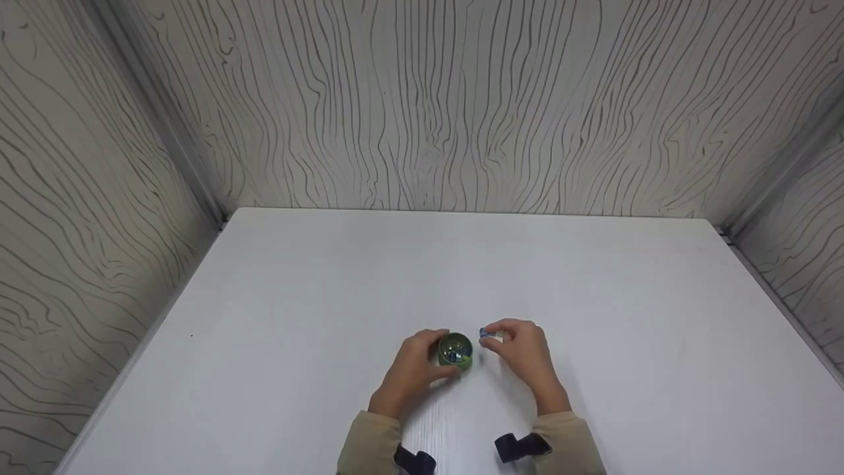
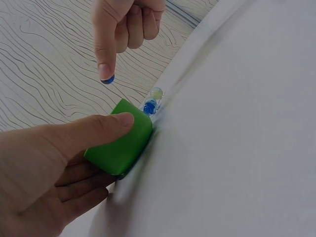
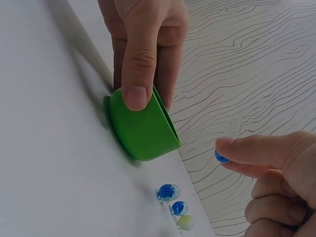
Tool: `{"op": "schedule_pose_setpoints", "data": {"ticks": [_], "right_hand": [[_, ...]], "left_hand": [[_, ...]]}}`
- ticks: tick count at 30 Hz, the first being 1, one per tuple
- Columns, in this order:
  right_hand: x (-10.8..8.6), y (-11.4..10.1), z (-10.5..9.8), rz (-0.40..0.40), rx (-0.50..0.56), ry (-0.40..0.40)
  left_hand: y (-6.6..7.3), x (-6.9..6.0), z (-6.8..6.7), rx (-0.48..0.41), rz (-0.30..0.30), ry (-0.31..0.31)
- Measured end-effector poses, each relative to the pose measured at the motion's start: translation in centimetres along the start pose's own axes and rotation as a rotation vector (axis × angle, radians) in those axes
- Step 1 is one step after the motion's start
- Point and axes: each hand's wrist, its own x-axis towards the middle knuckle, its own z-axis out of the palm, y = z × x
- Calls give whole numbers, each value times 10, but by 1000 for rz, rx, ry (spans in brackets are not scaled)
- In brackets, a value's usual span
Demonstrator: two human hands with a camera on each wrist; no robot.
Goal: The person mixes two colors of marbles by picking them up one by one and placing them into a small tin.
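A small green cup [image 1: 465, 362] stands on the white table, and my left hand [image 1: 410, 363] grips its side between thumb and fingers. Inside it, glassy marbles with blue and some yellow-green show in the head view; their number I cannot tell. Just right of the cup, my right hand [image 1: 525, 349] pinches a blue marble [image 3: 221, 157] between thumb and index finger, held above the tabletop and apart from the rim. Near the cup on the table lie two blue-and-clear marbles [image 3: 168, 192] and a yellowish clear marble [image 3: 186, 222], seen best in the right wrist view.
The white table [image 1: 316, 284] spreads out around both hands. Behind it rises a wall panel with a wood-grain line pattern [image 1: 422, 112], with similar panels at left and right. Dark straps [image 1: 521, 447] sit at both sleeve cuffs.
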Motion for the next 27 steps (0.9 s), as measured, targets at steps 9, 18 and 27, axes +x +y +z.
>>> {"op": "schedule_pose_setpoints", "data": {"ticks": [9, 18, 27], "right_hand": [[-1, -2, 1, 0, 14, -3], [-1, -2, 5, -33, -6, -9], [-1, -4, 6, -30, -18, -15]], "left_hand": [[-1, 0, 0, -6, 3, 1], [0, 0, 0, -3, 7, 9], [0, 0, 1, 0, 8, 12]]}}
